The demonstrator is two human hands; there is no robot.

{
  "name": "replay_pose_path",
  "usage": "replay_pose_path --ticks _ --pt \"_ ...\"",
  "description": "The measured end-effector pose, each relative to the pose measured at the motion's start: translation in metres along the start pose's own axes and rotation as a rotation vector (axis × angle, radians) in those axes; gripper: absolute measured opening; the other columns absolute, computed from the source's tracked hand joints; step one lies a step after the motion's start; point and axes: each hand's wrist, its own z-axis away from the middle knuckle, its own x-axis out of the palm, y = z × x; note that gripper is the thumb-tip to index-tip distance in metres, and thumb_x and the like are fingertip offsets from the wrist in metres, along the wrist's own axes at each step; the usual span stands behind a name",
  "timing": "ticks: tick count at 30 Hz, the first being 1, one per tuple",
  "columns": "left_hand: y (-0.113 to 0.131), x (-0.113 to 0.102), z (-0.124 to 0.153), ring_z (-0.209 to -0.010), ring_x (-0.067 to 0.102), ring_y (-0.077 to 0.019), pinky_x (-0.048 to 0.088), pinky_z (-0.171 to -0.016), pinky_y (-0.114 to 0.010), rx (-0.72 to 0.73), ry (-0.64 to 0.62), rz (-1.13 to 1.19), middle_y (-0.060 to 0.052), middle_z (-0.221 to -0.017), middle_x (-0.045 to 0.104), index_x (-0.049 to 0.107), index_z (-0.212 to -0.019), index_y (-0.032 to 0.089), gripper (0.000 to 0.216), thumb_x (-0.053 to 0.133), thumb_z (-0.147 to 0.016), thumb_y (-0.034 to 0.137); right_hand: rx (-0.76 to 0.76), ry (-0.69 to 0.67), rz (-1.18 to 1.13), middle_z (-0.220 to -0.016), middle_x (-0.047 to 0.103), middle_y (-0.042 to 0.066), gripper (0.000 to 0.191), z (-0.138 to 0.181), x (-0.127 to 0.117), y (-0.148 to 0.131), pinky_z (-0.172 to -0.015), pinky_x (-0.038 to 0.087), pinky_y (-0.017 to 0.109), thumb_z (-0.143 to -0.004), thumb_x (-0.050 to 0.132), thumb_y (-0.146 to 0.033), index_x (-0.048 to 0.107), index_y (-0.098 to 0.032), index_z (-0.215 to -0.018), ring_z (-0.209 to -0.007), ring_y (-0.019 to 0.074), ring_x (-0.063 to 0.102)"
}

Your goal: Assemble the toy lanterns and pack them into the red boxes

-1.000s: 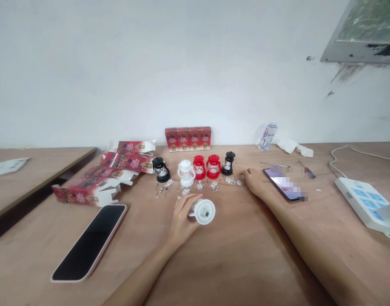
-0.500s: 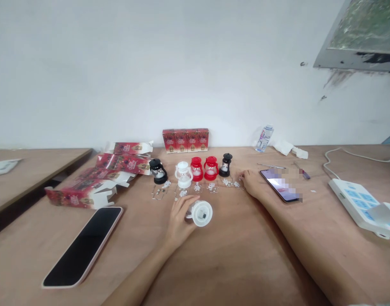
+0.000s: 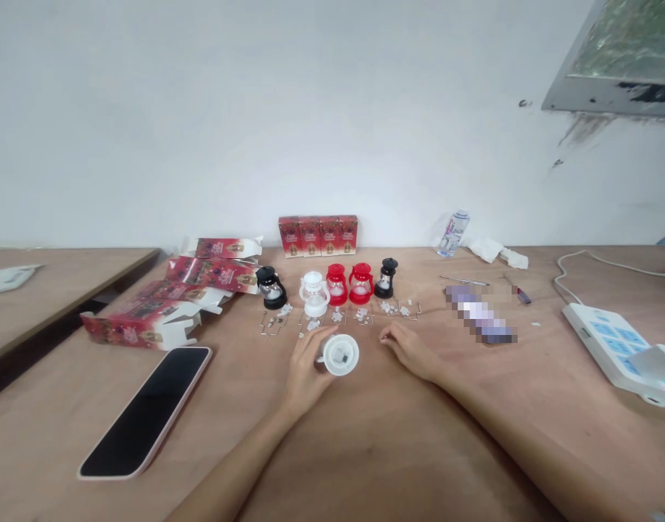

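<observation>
My left hand (image 3: 306, 368) is wrapped round a small white lantern (image 3: 341, 355), tipped so that its round base faces me. A recess with small parts shows in that base. To its right my right hand (image 3: 409, 349) hovers with thumb and fingertips pinched together; whatever they hold is too small to make out. Beyond the hands stand a black lantern (image 3: 271, 288), a white lantern (image 3: 314, 294), two red lanterns (image 3: 360, 284) and another black lantern (image 3: 386, 278). Bent wire handles (image 3: 273, 323) and small white parts (image 3: 402, 309) lie in front of them.
Flattened red boxes (image 3: 126, 326) lie at the left above a phone (image 3: 147, 413). Several upright red boxes (image 3: 318, 236) stand by the wall. A bottle (image 3: 454, 233), tissues (image 3: 485, 249), a screwdriver (image 3: 463, 281), a blurred second phone (image 3: 481, 315) and a power strip (image 3: 618, 348) are on the right.
My right hand has moved from the small parts at the right back toward me, closer to the held lantern. My left hand still holds the white lantern, its base turned slightly.
</observation>
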Motion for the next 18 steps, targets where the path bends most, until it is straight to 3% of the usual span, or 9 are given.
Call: replay_pose_path --ticks 5,8,12,18 --pt "0.000 0.001 0.002 -0.110 0.058 -0.0227 0.048 -0.091 -0.036 -0.112 -0.016 0.157 -0.010 -0.123 0.058 0.041 -0.124 0.022 0.059 0.067 -0.071 0.026 0.025 -0.084 -0.218 -0.082 0.065 0.004 0.013 0.000 -0.002 -0.017 -0.073 0.049 0.028 -0.088 0.049 -0.021 0.060 -0.020 -0.081 -0.078 0.0160 0.062" --pt "0.005 -0.001 0.001 -0.108 0.060 -0.0230 0.050 -0.086 -0.035 -0.160 -0.047 0.158 -0.010 -0.124 0.058 0.044 -0.119 0.022 0.053 0.067 -0.072 0.028 0.113 -0.054 -0.307 -0.081 0.069 0.002 0.011 0.000 -0.004 -0.014 -0.070 0.049 0.028 -0.084 0.056 -0.026 0.065 -0.021 -0.081 -0.075 0.0160 0.064" --pt "0.006 -0.002 -0.001 -0.117 0.054 -0.0244 0.047 -0.094 -0.038 -0.068 -0.034 0.130 -0.012 -0.129 0.055 0.048 -0.115 0.020 0.045 0.066 -0.074 0.027 0.232 0.058 -0.387 -0.075 0.072 0.001 0.016 0.002 -0.001 -0.010 -0.067 0.052 0.029 -0.079 0.062 -0.031 0.068 -0.022 -0.090 -0.070 0.0171 0.066" --pt "-0.002 0.000 -0.001 -0.118 0.052 -0.0230 0.043 -0.100 -0.040 0.046 0.010 0.069 -0.009 -0.128 0.055 0.048 -0.123 0.023 0.047 0.063 -0.078 0.022 0.258 0.097 -0.375 -0.089 0.074 0.002 0.017 0.002 -0.001 -0.007 -0.077 0.051 0.035 -0.082 0.055 -0.030 0.071 -0.025 -0.085 -0.082 0.0213 0.068"
